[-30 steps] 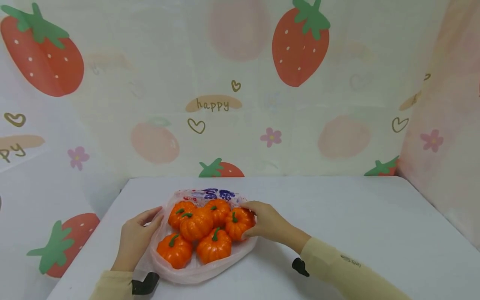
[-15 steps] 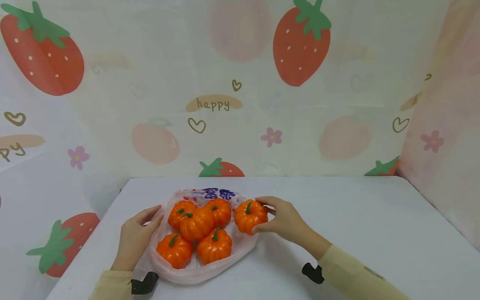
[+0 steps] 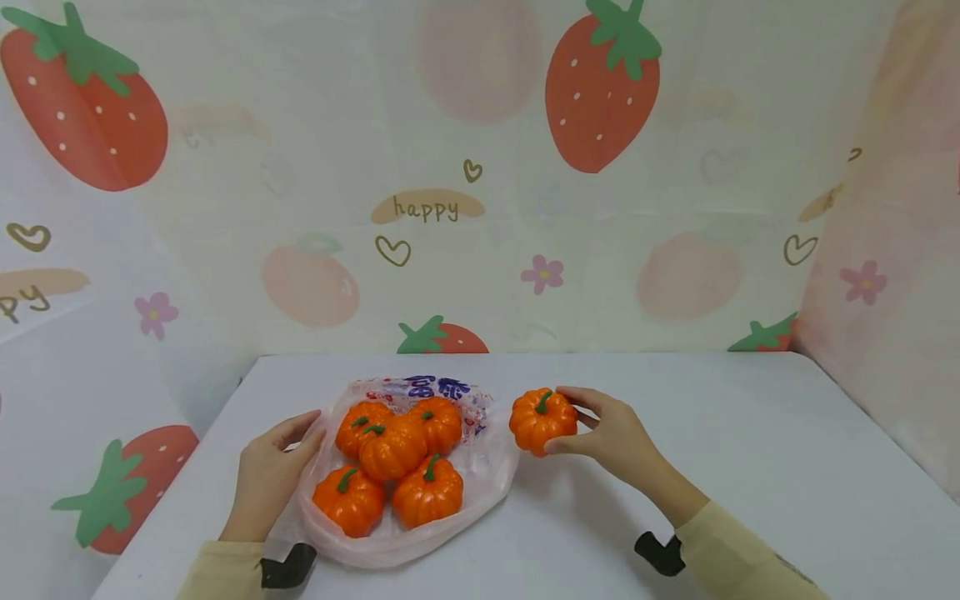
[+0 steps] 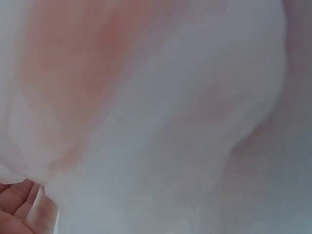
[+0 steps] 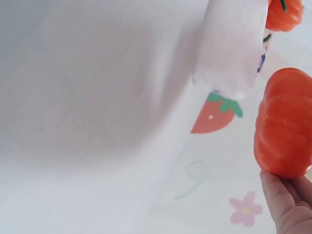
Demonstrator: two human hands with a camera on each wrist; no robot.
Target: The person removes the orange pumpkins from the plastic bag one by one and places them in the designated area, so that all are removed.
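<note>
The left hand (image 3: 273,471) pinches the plastic bag (image 3: 378,554) on its left, probably steadying it; the right hand (image 3: 615,433) clasps a pumpkin (image 3: 538,425) just rightward.

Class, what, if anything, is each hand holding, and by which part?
The right hand holds a pumpkin by its right side; the left hand holds the bag by its left edge.

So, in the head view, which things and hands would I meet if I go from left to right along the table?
Left hand, plastic bag with five orange pumpkins, single pumpkin, right hand gripping it.
</note>
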